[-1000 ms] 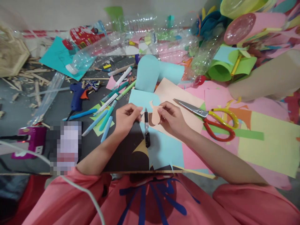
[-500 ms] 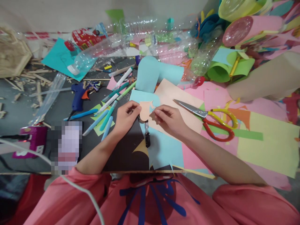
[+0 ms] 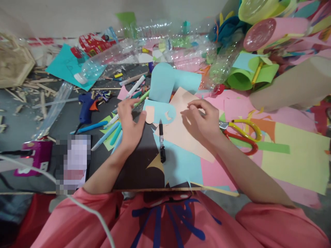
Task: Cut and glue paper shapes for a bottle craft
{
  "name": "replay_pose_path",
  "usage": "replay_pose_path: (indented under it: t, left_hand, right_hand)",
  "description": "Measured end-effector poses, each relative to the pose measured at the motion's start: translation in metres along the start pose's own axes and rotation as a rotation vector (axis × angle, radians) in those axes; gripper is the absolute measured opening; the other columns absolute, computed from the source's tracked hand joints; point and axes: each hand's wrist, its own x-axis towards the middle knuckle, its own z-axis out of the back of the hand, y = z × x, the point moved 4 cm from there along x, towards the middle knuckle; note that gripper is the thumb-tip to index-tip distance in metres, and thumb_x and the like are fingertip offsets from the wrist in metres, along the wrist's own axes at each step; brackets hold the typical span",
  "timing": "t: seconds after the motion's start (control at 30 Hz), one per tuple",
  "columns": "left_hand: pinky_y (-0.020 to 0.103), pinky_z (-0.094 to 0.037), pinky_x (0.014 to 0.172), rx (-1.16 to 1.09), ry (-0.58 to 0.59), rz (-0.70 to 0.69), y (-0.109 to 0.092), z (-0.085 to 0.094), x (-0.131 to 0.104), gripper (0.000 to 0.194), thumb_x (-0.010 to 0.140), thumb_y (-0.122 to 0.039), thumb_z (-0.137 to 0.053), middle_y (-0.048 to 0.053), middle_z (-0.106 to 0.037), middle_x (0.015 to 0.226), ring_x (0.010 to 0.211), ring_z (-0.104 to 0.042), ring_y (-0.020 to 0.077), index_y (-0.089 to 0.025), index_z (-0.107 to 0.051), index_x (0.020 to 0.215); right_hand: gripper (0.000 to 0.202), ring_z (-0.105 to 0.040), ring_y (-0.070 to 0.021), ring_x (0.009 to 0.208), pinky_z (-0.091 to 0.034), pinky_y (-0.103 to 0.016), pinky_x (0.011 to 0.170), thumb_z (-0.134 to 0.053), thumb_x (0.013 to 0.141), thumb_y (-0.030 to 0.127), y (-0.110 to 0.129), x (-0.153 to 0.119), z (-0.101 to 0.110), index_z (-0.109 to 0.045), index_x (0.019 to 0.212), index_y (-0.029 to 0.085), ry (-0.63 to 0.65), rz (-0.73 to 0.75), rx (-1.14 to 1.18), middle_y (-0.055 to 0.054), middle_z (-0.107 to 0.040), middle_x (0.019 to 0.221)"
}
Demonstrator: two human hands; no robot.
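My left hand [image 3: 130, 125] is open above several markers [image 3: 115, 132], with thumb and fingers apart. Just right of its thumb, a small peach paper piece [image 3: 149, 114] with a rounded end lies on a light blue paper shape [image 3: 158, 106]. A pale crescent cutout [image 3: 167, 115] shows near that shape's round end. My right hand [image 3: 204, 119] hovers over a peach sheet [image 3: 178, 132], fingers curled in to the thumb, nothing visible in them. It partly covers the scissors [image 3: 244, 132] with yellow and red handles. Between the hands lies a black pen [image 3: 161, 141].
At left are a blue glue gun [image 3: 86, 106], a phone [image 3: 76, 160] and a purple box [image 3: 38, 156] with cables. Clear plastic bottles [image 3: 111, 57] line the back. Coloured paper sheets [image 3: 297, 158] and a brown tube [image 3: 292, 84] fill the right.
Both hands have moved apart, the left to the left and the right to the right. The small peach piece left my fingers and now rests on the blue paper.
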Motion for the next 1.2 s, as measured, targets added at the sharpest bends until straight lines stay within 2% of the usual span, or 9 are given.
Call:
replay_pose_path:
  t: [0.17, 0.23, 0.3, 0.47, 0.63, 0.77, 0.87, 1.03, 1.2]
  left_hand:
    - [0.045, -0.034, 0.112, 0.168, 0.614, -0.474, -0.039, -0.031, -0.028, 0.036, 0.098, -0.036, -0.042, 0.006, -0.060, 0.138, 0.133, -0.049, 0.0247, -0.027, -0.058, 0.128]
    - [0.049, -0.026, 0.118, 0.208, 0.745, -0.540, -0.045, -0.037, -0.037, 0.039, 0.099, -0.032, -0.039, 0.005, -0.057, 0.143, 0.137, -0.047, 0.0233, -0.028, -0.054, 0.135]
    - [0.052, -0.020, 0.120, 0.243, 0.785, -0.510, -0.045, -0.038, -0.039, 0.042, 0.099, -0.025, -0.036, 0.005, -0.055, 0.145, 0.138, -0.047, 0.0219, -0.027, -0.051, 0.139]
    - [0.057, -0.022, 0.118, 0.294, 0.792, -0.320, -0.034, -0.031, -0.025, 0.053, 0.091, -0.012, -0.036, 0.007, -0.053, 0.146, 0.138, -0.046, 0.0251, -0.027, -0.051, 0.140]
    - [0.054, -0.026, 0.118, 0.325, 0.665, -0.164, -0.025, -0.026, -0.014, 0.053, 0.087, -0.008, -0.036, 0.008, -0.053, 0.146, 0.136, -0.048, 0.0262, -0.024, -0.059, 0.132]
    - [0.050, -0.029, 0.118, 0.331, 0.552, -0.108, -0.021, -0.025, -0.014, 0.047, 0.089, -0.013, -0.035, 0.009, -0.056, 0.143, 0.135, -0.049, 0.0260, -0.022, -0.063, 0.125]
    - [0.053, -0.029, 0.117, 0.314, 0.533, -0.110, -0.021, -0.026, -0.015, 0.040, 0.094, -0.025, -0.039, 0.012, -0.056, 0.142, 0.136, -0.047, 0.0295, -0.019, -0.064, 0.124]
    - [0.055, -0.027, 0.117, 0.247, 0.554, -0.111, -0.021, -0.027, -0.015, 0.040, 0.094, -0.035, -0.043, 0.014, -0.058, 0.140, 0.135, -0.048, 0.0315, -0.017, -0.064, 0.123]
    - [0.050, -0.037, 0.108, 0.058, 0.444, -0.023, -0.019, -0.021, -0.009, 0.032, 0.085, -0.040, -0.056, 0.013, -0.070, 0.118, 0.118, -0.058, 0.0313, -0.018, -0.070, 0.104]
  right_hand:
    - [0.006, -0.061, -0.0248, 0.088, -0.049, -0.042, 0.082, -0.056, 0.082, 0.021, -0.012, 0.007, -0.004, -0.062, 0.081, 0.022, 0.174, 0.091, -0.321, -0.007, -0.068, 0.087]
    - [0.010, -0.060, -0.0251, 0.084, -0.047, -0.042, 0.081, -0.054, 0.082, 0.018, -0.013, 0.007, -0.006, -0.062, 0.078, 0.022, 0.236, 0.114, -0.408, -0.007, -0.067, 0.083]
    - [0.014, -0.059, -0.0248, 0.083, -0.046, -0.041, 0.080, -0.052, 0.082, 0.015, -0.013, 0.006, -0.006, -0.062, 0.076, 0.022, 0.264, 0.116, -0.446, -0.007, -0.065, 0.081]
    - [0.019, -0.059, -0.0222, 0.084, -0.047, -0.036, 0.075, -0.047, 0.080, 0.009, -0.014, 0.009, 0.002, -0.060, 0.079, 0.023, 0.288, 0.044, -0.413, -0.007, -0.062, 0.090]
    - [0.014, -0.059, -0.0222, 0.082, -0.048, -0.038, 0.075, -0.050, 0.081, 0.013, -0.024, 0.017, 0.022, -0.059, 0.087, 0.022, 0.099, 0.014, -0.532, -0.008, -0.061, 0.096]
    - [0.016, -0.059, -0.0282, 0.090, -0.047, -0.047, 0.084, -0.052, 0.081, 0.013, -0.034, 0.021, 0.031, -0.061, 0.093, 0.019, 0.065, -0.038, -0.655, -0.012, -0.061, 0.097]
    - [0.018, -0.057, -0.0313, 0.098, -0.044, -0.052, 0.090, -0.051, 0.084, 0.016, -0.032, 0.020, 0.028, -0.065, 0.095, 0.018, 0.061, 0.027, -0.674, -0.013, -0.063, 0.097]
    - [0.012, -0.057, -0.0282, 0.092, -0.044, -0.049, 0.089, -0.053, 0.086, 0.021, -0.024, 0.016, 0.019, -0.063, 0.079, 0.022, 0.058, 0.084, -0.539, -0.009, -0.064, 0.088]
    - [0.012, -0.060, -0.0214, 0.080, -0.046, -0.040, 0.079, -0.053, 0.090, 0.027, -0.016, 0.014, 0.022, -0.057, 0.080, 0.024, -0.038, 0.014, -0.236, -0.003, -0.063, 0.079]
